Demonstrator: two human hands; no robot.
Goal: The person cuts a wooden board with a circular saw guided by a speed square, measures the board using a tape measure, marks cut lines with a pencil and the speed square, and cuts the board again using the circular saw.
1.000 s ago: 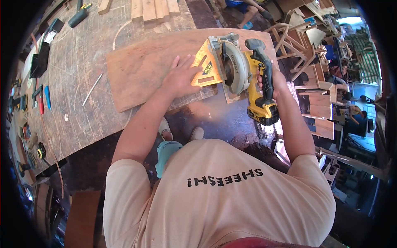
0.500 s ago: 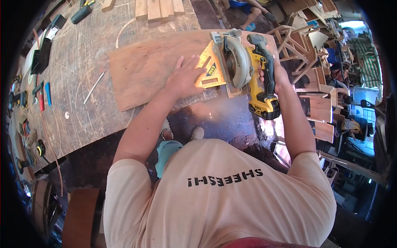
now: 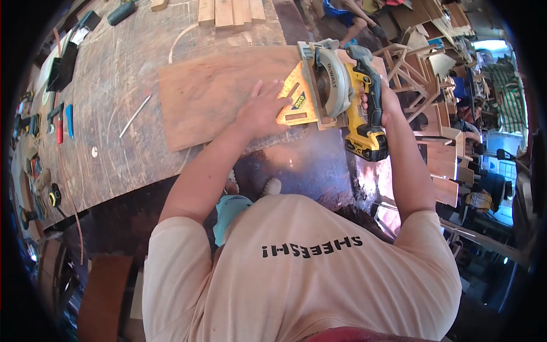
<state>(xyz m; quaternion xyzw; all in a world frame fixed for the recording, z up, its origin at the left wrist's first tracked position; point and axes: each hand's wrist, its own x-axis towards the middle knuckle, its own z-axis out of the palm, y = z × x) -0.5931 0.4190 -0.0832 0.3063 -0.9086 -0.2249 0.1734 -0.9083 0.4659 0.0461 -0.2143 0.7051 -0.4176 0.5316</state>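
Note:
A yellow circular saw is held by its black handle in my right hand. Its base rests across the brown wooden board, near the board's right end. Against the left edge of that base lies a yellow triangular square. My left hand presses on the square and the board, its fingers partly spread. The line under the saw base is hidden.
The board lies on a scratched workbench with a pencil, a blue-handled tool and a tape measure. Wooden strips lie at the back. A seated person and wooden chair frames stand beyond.
The saw has slid a little away from me along the square's edge. The bench and board have shifted slightly right in view, while my left hand stays on the square.

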